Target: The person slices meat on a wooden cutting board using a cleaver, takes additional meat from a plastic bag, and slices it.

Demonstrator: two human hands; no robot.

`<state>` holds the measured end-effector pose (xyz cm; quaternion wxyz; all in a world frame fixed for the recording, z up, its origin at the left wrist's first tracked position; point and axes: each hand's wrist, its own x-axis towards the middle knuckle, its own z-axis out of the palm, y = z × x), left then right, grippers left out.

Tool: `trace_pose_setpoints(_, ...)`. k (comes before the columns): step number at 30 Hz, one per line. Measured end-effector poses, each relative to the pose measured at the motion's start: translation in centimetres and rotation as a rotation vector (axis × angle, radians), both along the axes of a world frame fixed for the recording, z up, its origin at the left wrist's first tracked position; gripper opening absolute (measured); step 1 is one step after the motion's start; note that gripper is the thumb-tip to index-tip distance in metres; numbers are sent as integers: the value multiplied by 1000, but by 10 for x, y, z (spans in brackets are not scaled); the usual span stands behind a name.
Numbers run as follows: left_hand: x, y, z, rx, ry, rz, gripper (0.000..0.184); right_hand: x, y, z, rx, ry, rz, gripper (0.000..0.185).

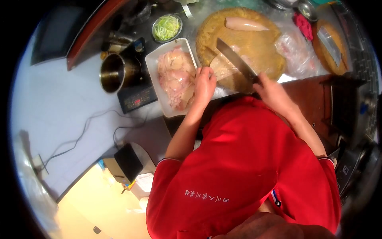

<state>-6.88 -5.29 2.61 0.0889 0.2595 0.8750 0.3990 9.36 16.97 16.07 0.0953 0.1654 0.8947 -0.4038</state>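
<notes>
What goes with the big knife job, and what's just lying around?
Seems part of the job:
right hand, holding cleaver
left hand
round board
pale piece beside the blade
white tub
raw meat

Seems just lying about:
metal pot
black cooktop
dish of shredded greens

Your left hand (205, 85) reaches forward, fingers bent; your right hand (271, 91) curled in closed grip. Both forearms (186, 129) bare, angled inward.

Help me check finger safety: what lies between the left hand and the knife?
A pale piece lying on the board, as the head view shows.
</notes>
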Motion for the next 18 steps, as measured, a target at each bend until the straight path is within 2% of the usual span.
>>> trace_pose_setpoints(4, -2, -1, 3, 61, -33, -6, 10, -3, -20, 3, 93, 190, -55, 28)
trace_pose_setpoints(7, 2, 0, 5, 78, -100, -3, 8, 1, -12, -43, 59, -31, 123, 29)
trace_pose_setpoints(9, 3, 0, -1, 79, -152, 15, 7, -2, -6, -46, 74, -6, 152, 28)
trace_pose_setpoints(12, 2, 4, -8, 161, -620, 172, 6, 0, -8, -44, 79, -11, 164, 28)
trace_pose_setpoints(15, -6, 7, -7, 496, -801, 347, 7, 8, -7, -31, 26, -54, 138, 28)
trace_pose_setpoints(18, -23, 7, 3, 543, -803, 373, 8, 32, 1, -20, -2, -105, 107, 28)
